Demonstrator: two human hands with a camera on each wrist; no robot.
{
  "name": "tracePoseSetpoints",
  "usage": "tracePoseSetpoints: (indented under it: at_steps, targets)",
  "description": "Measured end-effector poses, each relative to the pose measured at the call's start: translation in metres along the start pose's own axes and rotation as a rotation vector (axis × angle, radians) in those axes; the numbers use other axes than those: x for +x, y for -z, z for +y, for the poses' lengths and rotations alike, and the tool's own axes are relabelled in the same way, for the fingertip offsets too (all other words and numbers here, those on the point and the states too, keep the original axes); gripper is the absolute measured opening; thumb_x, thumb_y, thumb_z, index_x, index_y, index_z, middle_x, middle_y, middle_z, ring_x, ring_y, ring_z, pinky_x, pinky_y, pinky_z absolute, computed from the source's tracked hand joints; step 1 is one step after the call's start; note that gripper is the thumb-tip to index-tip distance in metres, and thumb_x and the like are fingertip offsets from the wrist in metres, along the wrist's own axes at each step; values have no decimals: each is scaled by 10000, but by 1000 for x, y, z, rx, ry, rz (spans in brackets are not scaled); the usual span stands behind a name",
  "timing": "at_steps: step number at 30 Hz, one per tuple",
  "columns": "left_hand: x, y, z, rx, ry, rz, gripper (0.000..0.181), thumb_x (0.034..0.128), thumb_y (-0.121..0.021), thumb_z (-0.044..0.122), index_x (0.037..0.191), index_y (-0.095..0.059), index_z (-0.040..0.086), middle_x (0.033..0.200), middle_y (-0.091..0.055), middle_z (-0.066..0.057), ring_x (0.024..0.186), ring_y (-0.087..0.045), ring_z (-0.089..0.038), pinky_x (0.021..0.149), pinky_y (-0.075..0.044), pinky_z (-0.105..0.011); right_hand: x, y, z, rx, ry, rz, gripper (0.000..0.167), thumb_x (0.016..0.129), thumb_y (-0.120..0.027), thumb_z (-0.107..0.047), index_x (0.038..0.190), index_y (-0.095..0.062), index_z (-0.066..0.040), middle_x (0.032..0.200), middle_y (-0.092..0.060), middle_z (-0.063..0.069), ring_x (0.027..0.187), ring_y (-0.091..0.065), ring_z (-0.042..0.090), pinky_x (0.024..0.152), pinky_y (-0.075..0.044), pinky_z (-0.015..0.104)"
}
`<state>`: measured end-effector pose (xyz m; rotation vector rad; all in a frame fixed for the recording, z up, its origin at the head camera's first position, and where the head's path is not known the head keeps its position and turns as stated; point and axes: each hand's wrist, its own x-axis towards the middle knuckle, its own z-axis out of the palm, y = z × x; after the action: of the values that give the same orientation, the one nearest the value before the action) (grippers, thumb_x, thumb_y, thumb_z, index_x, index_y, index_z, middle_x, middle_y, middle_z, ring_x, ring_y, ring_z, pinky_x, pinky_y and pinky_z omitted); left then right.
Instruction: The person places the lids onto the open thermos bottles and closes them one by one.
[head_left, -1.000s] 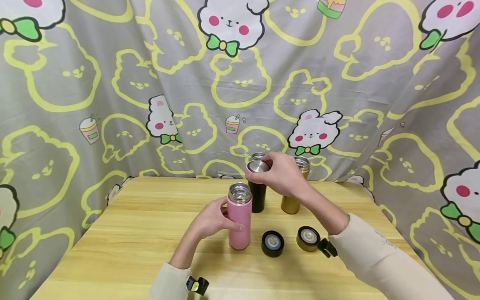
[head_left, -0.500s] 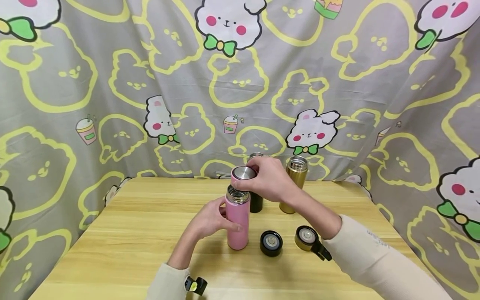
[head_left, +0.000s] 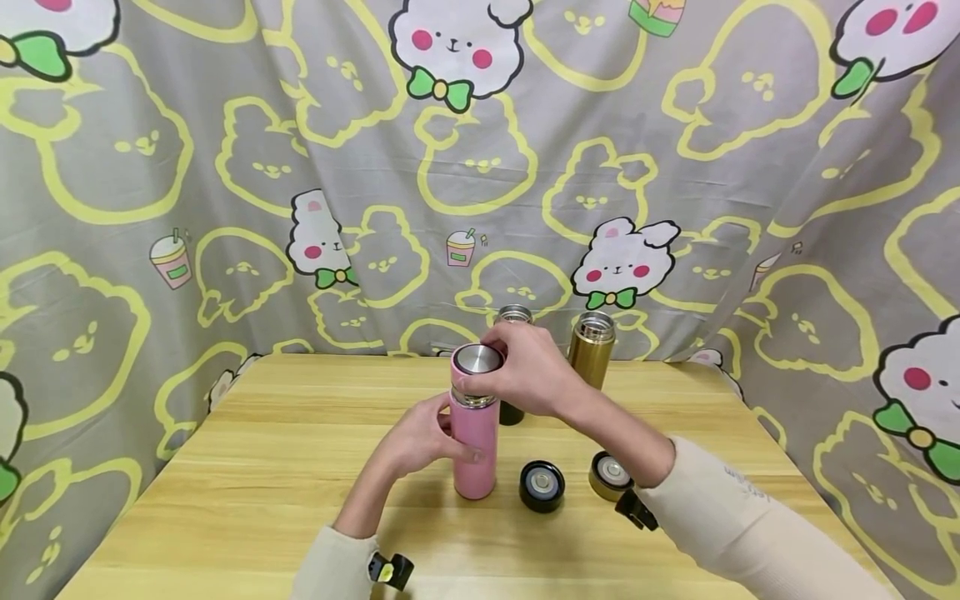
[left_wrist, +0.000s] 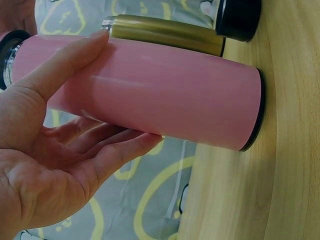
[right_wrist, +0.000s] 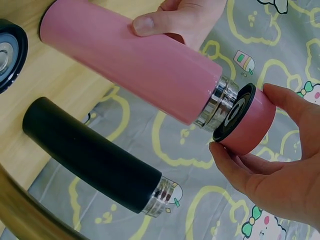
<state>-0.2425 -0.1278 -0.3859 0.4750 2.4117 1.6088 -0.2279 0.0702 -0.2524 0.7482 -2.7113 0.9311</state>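
Observation:
A pink thermos bottle [head_left: 474,454] stands upright on the table, and my left hand [head_left: 424,437] grips its side. In the left wrist view the thumb lies along the pink body with the fingers behind it. My right hand [head_left: 534,367] pinches the pink lid [right_wrist: 257,125] by its rim, right at the bottle's mouth. From the right wrist, the lid looks slightly tilted, with the steel neck [right_wrist: 218,105] still showing below it. The lid's flat steel top faces up in the head view.
Behind my right hand stand a black thermos [right_wrist: 92,155] and a gold thermos [head_left: 591,350], both without lids. A black lid [head_left: 542,486] and a gold lid [head_left: 611,475] lie underside up on the wooden table [head_left: 247,483]. A patterned curtain [head_left: 375,167] hangs behind.
My right hand has carried the pink lid left and down from beside the bottle onto its mouth. The left hand keeps its hold on the pink thermos.

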Motion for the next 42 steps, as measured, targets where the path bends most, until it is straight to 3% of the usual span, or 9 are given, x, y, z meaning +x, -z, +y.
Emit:
tracePoseSetpoints:
  at_steps: [25, 42]
  targets:
    - [1, 1, -1, 6, 19, -14, 816, 699, -933, 285, 1408, -533, 236, 1255, -688, -16, 1151, -675, -225, 952, -549, -468, 3, -10, 6, -9, 10, -22, 458, 745, -871, -403, 1059, -714, -108, 921, -686, -13, 811, -628, 127, 679, -534, 265]
    - [1, 0, 0, -22, 12, -13, 796, 707, -923, 207, 1406, -541, 213, 1224, -709, -45, 1127, -689, -214, 937, -558, -450, 2, -18, 12, 8, -5, -37, 470, 747, -878, -403, 1062, -703, -102, 899, -689, -11, 798, -622, 126, 669, -530, 264]
